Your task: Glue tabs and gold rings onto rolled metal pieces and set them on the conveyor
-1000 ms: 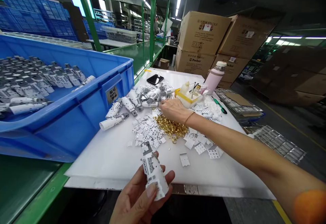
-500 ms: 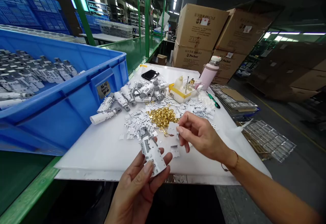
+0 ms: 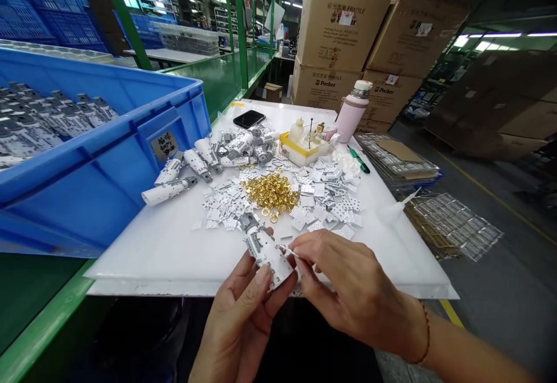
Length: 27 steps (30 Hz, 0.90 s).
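My left hand [image 3: 248, 307] is closed round a white tapered plastic part [image 3: 266, 249] with grey raised details, its grey end tilted up and away from me. Between the thumb and fingers of my right hand [image 3: 348, 278] is a small white plate [image 3: 288, 250], seen edge-on against the right side of the tapered part. Beyond my hands lies a heap of gold rings [image 3: 272, 190]. Loose white plates spread on both sides of it, a left pile [image 3: 224, 203] and a right pile [image 3: 331, 194].
A blue crate [image 3: 104, 156] full of similar parts stands at left. More tapered parts [image 3: 198, 164], a phone [image 3: 249, 118], a yellow-rimmed tray [image 3: 302, 154], a pink bottle [image 3: 351, 113], a green pen [image 3: 358, 159] and a white nozzle bottle [image 3: 395, 209] are on the table.
My right hand has moved down and toward me, bringing the small white plate from beside the gold rings to the side of the tapered part. My left hand still holds that part. The view has shifted slightly.
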Available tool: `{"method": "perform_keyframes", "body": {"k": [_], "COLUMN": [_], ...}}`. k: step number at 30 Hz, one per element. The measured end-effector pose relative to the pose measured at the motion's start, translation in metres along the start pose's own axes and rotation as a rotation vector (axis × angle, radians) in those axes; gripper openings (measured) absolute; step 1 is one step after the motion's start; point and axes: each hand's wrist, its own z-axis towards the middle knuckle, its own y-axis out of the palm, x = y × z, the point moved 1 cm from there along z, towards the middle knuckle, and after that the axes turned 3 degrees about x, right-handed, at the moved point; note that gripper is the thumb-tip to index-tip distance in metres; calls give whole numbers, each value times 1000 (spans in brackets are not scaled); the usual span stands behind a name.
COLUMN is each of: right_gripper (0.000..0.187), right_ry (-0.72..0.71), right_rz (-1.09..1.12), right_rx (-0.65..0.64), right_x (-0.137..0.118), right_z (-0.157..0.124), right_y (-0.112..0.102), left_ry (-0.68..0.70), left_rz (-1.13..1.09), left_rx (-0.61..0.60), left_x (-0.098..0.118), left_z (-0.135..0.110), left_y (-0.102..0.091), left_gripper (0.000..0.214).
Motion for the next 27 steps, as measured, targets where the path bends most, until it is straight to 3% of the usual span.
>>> {"method": "perform_keyframes", "body": {"k": [4,13,21,27], "right_gripper": [12,17,23,23], "right_ry": [-18,-99,-183,-195], "right_rz": [-26,-122,-144,-13], "right_rx": [-15,-58,-55,-42], "right_x": [-2,-2,-2,6], "right_z": [-2,-5,-6,-9], "right_y": [-2,-6,-8,-11], "left_ry": [17,23,23,-4], "left_rz": [2,37,-8,28], "left_rx": [15,44,53,-2], "left_x": [-2,-3,-6,-3], "left_z": [1,0,3,-2], "left_y": [1,3,-1,1], "left_gripper": [25,38,29,29]}}
